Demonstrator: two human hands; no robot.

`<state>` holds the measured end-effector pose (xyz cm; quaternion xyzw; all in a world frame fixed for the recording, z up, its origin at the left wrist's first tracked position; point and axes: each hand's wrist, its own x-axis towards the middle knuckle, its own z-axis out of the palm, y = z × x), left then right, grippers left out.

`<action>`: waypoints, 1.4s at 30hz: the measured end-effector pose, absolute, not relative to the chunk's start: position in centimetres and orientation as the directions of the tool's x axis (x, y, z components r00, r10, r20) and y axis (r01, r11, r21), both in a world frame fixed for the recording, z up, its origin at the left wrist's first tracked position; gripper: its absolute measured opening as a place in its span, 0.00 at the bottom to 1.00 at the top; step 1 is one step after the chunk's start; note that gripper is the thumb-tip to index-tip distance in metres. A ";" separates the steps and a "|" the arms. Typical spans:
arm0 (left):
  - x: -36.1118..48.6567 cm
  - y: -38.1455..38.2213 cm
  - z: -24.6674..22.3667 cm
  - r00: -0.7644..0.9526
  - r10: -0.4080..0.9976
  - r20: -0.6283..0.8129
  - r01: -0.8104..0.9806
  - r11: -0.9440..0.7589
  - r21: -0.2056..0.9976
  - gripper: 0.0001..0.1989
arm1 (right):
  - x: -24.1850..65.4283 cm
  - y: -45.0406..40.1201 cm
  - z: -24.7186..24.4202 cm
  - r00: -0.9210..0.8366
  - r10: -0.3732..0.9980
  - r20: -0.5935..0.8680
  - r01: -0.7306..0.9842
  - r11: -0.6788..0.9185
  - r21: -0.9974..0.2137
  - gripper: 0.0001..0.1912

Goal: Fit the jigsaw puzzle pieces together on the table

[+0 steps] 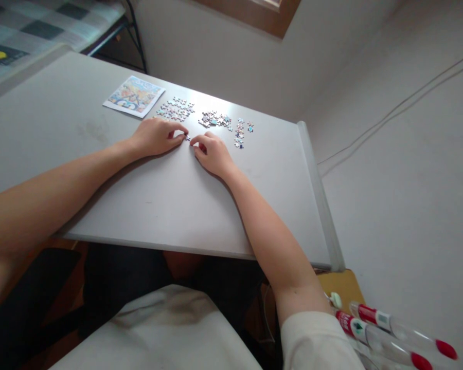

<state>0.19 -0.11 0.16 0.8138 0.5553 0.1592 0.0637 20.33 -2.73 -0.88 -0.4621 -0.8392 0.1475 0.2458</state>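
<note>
1 puzzle piece (187, 137) at left hand (156, 136) fingertips, right hand (212, 152) near.

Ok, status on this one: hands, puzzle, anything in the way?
Left hand and right hand on table, fingertips nearly meeting at one small puzzle piece. Loose pieces and picture sheet beyond. Nothing between.

Left hand (156, 136), right hand (211, 152), fingertips nearly meeting.
</note>
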 end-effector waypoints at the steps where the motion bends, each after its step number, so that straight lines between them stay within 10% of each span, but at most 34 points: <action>1: 0.2 -0.1 0.2 0.332 0.924 0.188 0.883 -0.375 0.283 0.20 | 20.3 -2.7 -0.9 -0.453 0.848 0.275 0.704 0.530 -0.474 0.13; 42: 0.3 -0.2 0.4 0.327 0.925 0.192 0.876 -0.374 0.306 0.22 | 20.4 -2.6 -1.1 -0.465 0.835 0.295 0.703 0.550 -0.450 0.14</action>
